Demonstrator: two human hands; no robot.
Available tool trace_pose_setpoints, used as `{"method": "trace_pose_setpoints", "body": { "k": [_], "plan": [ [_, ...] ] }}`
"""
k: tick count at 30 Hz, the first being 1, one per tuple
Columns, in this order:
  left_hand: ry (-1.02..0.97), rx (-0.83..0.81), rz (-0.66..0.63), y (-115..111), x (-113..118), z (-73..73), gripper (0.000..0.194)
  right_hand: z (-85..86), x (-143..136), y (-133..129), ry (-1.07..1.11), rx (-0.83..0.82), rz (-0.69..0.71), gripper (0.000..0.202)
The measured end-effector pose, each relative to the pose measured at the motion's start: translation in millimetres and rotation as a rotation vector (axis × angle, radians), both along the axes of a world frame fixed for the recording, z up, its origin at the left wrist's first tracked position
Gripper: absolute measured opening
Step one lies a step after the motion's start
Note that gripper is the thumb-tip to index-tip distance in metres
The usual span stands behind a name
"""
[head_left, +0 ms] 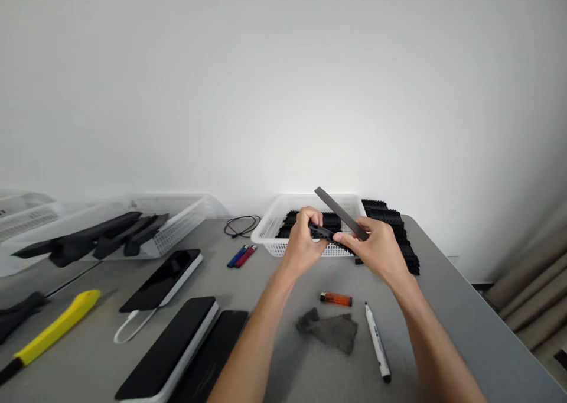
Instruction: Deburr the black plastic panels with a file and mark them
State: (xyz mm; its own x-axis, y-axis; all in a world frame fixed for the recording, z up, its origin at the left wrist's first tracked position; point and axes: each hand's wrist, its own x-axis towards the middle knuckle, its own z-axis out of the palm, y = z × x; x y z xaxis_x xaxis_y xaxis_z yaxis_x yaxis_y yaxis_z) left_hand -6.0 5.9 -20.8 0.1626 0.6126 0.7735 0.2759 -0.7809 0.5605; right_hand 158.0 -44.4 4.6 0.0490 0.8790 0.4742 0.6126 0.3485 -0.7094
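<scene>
My left hand (303, 237) is closed on one end of a small black plastic part (322, 231), held above the front rim of a white basket (267, 228). My right hand (376, 243) grips a flat grey strip (339, 208), which slants up to the left over the basket. The right thumb meets the black part near its right end, and fingers hide some of it. Black ribbed pieces (290, 221) lie inside the basket. More black ribbed pieces (394, 226) are stacked to its right.
On the grey table (460, 332) lie an orange lighter (335, 299), a dark cloth scrap (332, 331), a white marker (377, 344), two lighters (241, 256) and a black cable (241, 227). Leftward are phone-like devices (168, 347), a yellow-handled tool (57, 326) and a basket (177, 231) with black pieces.
</scene>
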Motion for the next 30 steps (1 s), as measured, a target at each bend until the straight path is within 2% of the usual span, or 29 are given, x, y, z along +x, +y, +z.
{"method": "trace_pose_setpoints", "body": {
  "k": [3,7,10,12,15,17,19,20,21,24,25,26,28,30],
  "plan": [
    [0.039,-0.007,-0.004,-1,3,-1.2,0.036,-0.1,-3,0,-0.007,0.009,-0.041,0.053],
    [-0.098,0.008,0.005,5,-4,-0.6,0.039,0.8,8,2,0.009,-0.030,-0.016,0.050],
    [-0.255,0.102,0.028,12,-10,-0.3,0.042,0.7,20,6,0.124,-0.128,0.062,0.044],
    [-0.325,0.221,0.020,15,-11,-0.4,0.041,-1.0,24,10,0.252,-0.224,0.113,0.046],
    [-0.267,0.387,0.055,14,-8,-0.4,0.037,-5.3,22,17,0.429,-0.384,0.236,0.048],
    [-0.152,0.402,0.137,12,-8,0.4,0.036,-8.5,19,21,0.508,-0.446,0.291,0.047],
    [-0.037,0.287,0.184,9,-12,2.0,0.039,-11.5,17,24,0.568,-0.435,0.289,0.044],
    [0.009,0.183,0.153,8,-15,3.0,0.045,-12.8,17,26,0.587,-0.402,0.271,0.043],
    [0.045,0.055,0.071,7,-19,4.2,0.055,-14.1,18,27,0.593,-0.354,0.246,0.042],
    [0.067,-0.339,-0.348,6,-31,8.0,0.095,-16.8,21,30,0.520,-0.166,0.128,0.037],
    [0.029,-0.432,-0.449,6,-33,8.9,0.105,-17.3,21,30,0.471,-0.108,0.098,0.035],
    [-0.026,-0.502,-0.494,6,-34,9.5,0.111,-17.6,22,30,0.417,-0.059,0.082,0.033],
    [-0.151,-0.580,-0.434,7,-31,9.5,0.106,-17.6,20,30,0.311,-0.004,0.090,0.031],
    [-0.238,-0.603,-0.311,10,-26,8.1,0.086,-17.3,19,29,0.255,-0.010,0.113,0.031]
  ]
}}
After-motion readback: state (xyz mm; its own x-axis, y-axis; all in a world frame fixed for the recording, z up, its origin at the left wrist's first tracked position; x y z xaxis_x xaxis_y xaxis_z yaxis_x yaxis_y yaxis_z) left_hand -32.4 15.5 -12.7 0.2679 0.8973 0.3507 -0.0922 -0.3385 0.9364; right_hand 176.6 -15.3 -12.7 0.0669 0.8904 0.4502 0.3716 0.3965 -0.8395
